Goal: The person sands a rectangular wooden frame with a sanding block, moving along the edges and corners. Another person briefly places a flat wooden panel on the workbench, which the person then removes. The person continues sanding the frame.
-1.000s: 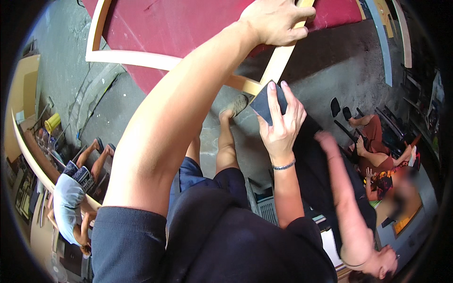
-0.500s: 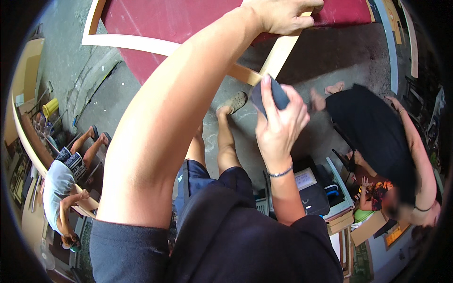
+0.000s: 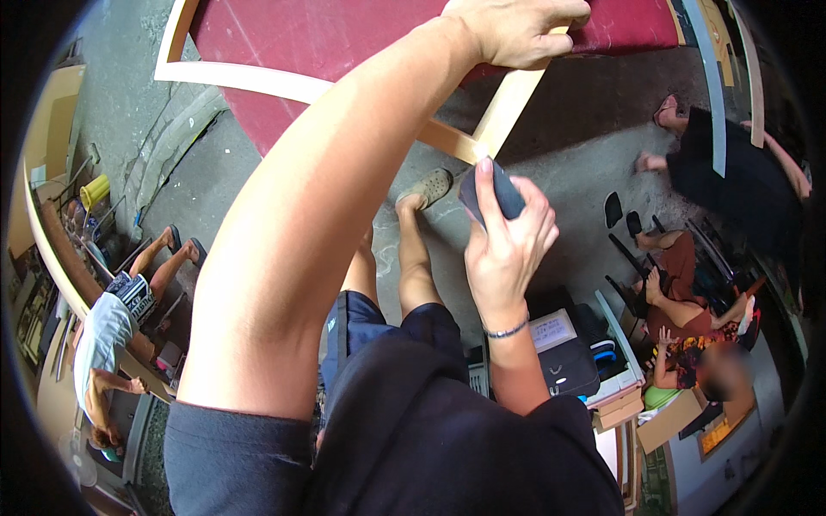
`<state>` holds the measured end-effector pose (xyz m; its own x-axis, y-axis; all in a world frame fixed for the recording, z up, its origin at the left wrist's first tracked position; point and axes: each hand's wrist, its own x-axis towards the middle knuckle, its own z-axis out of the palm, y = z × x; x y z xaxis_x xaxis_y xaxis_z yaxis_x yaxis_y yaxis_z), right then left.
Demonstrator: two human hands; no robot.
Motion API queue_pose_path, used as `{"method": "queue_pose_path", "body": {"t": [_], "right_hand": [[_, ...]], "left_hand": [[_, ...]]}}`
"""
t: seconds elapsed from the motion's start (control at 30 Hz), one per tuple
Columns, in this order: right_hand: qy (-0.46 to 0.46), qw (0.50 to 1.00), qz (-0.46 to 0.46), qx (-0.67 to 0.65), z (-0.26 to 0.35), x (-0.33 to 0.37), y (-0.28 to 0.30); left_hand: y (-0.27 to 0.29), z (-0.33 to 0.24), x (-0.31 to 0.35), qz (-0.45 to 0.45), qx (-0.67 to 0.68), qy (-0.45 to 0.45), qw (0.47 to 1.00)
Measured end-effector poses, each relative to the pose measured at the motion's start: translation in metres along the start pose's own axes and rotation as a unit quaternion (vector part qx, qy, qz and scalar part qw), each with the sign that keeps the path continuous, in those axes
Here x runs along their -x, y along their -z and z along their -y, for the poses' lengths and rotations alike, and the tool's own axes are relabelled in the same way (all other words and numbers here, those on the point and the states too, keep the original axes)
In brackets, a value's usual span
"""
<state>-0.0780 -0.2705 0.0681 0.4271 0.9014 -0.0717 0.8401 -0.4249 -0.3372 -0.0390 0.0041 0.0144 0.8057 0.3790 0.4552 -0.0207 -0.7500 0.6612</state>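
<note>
— What's nearest you?

— Your right hand (image 3: 508, 249), wrist bent up, fingers wrapped around a dark sanding block (image 3: 492, 194). Its top edge touches the pale wooden frame (image 3: 508, 99) at the joint.

— Room around it?

— Open concrete floor (image 3: 568, 172) lies below the slats.

— And farther out?

— Your left hand (image 3: 516, 30), arm stretched long, grips the frame's upright slat by the red panel (image 3: 327, 43).

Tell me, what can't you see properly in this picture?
- Head view: the wooden frame runs off the top edge.
- The left hand hides the spot it grips.
- The right hand covers most of the dark block.
- A seated person's face is blurred.
</note>
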Motion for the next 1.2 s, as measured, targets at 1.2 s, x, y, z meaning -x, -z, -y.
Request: {"method": "queue_pose_path", "body": {"t": [1.2], "right_hand": [[0.029,0.999,0.008,0.041,0.008,-0.036,0.001]], "left_hand": [[-0.007,0.000,0.000,-0.009,0.031,-0.011,0.999]]}}
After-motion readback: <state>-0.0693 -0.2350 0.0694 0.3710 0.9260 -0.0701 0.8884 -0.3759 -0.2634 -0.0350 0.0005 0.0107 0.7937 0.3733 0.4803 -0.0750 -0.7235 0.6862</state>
